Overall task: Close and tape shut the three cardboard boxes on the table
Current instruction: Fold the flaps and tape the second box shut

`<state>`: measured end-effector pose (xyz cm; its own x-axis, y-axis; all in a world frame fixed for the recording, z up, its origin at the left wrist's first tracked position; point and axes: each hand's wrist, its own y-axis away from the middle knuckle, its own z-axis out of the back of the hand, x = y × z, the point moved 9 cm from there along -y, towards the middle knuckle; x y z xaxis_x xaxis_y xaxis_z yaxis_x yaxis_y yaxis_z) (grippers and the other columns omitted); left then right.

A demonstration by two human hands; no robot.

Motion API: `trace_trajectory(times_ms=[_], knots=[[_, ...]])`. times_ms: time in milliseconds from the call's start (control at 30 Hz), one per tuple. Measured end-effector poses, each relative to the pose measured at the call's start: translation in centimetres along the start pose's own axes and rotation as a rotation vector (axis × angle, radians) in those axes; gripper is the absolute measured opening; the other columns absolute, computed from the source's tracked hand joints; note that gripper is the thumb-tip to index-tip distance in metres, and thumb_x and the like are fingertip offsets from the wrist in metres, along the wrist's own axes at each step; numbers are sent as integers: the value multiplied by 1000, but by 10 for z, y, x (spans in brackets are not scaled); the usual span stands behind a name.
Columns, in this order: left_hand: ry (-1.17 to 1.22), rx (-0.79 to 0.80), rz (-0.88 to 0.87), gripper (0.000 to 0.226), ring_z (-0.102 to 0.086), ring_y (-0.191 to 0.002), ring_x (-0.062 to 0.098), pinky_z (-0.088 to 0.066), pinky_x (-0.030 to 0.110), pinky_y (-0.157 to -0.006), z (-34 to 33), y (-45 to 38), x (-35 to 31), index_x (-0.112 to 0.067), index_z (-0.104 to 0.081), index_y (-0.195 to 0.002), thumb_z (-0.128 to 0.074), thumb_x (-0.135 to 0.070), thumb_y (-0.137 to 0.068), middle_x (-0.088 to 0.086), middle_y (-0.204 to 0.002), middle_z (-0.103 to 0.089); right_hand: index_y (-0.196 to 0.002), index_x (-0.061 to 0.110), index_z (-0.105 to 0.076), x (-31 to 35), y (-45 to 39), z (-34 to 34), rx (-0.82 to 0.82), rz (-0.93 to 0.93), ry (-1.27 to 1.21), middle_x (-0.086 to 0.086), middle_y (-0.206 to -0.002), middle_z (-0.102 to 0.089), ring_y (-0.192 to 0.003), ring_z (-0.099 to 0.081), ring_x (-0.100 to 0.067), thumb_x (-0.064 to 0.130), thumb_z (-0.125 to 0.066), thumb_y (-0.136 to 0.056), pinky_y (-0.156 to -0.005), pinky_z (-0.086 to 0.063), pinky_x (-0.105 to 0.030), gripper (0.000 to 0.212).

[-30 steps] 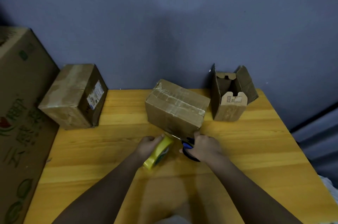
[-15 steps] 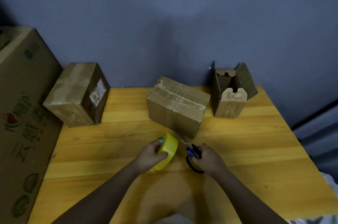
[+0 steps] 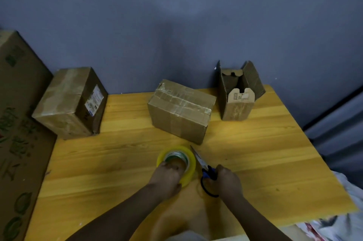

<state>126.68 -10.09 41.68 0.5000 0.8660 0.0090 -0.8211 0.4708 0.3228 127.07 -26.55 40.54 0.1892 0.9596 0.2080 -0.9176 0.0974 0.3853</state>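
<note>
- The left hand (image 3: pixel 167 178) rests on the yellow tape roll (image 3: pixel 177 162), which lies flat on the wooden table (image 3: pixel 275 162); its fingers reach into the core and its thumb curls round the near rim, so it is gripping the roll.
- The right hand (image 3: pixel 225 180) is wrapped round the handles of the scissors (image 3: pixel 204 168), blades together and pointing up and away, just right of the roll.
- From both hands, the middle box (image 3: pixel 180 111) sits straight ahead, near but apart, flaps down and tape across its top.
- The left box (image 3: pixel 70 103) is well off beyond the left hand, also closed and taped.
- The open box (image 3: pixel 238 93) is what matters: it stands ahead and to the right, past the middle box, flaps upright, tall axis vertical.
- The right hand is the nearer one to it, though it is full of scissors; I reckon the flaps need folding first, and something must be set down for that.
</note>
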Motion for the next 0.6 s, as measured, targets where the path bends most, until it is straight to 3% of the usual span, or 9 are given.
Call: trace_trajectory(times_ms=[167,367,533,600], knots=[[-1,38,53,44,-53,-113,29,-33,38,-102,-19,11,2,-8,-39,-137,-44,-24,-96,13,-125,-57,-114,17,-55,7,2,-16,14,-7,-5,0,-110,-63,-99,-61,-15,37,-61,-91,-67,-39,-22,31],[-1,19,39,47,-51,-117,31,-31,40,-104,-39,25,7,-8,-32,-143,-38,-20,-98,15,-130,-54,-118,15,-50,16,8,-31,41,20,-2,-2,-115,-60,-106,-60,-18,40,-61,-90,-83,-48,-27,39],[-16,-9,38,50,-60,-106,27,-42,37,-97,-45,37,19,-10,-48,-135,-55,-27,-89,11,-115,-63,-128,17,-36,33,11,-41,80,48,-50,-1,-118,-59,-107,-60,-18,40,-64,-88,-82,-48,-27,54],[-21,16,-9,52,-67,-77,17,-53,30,-76,-47,39,18,-18,-68,-106,-79,-40,-61,1,-85,-69,-130,16,-35,37,11,-46,114,64,-25,-2,-124,-54,-110,-58,-19,37,-62,-90,-85,-49,-29,52]])
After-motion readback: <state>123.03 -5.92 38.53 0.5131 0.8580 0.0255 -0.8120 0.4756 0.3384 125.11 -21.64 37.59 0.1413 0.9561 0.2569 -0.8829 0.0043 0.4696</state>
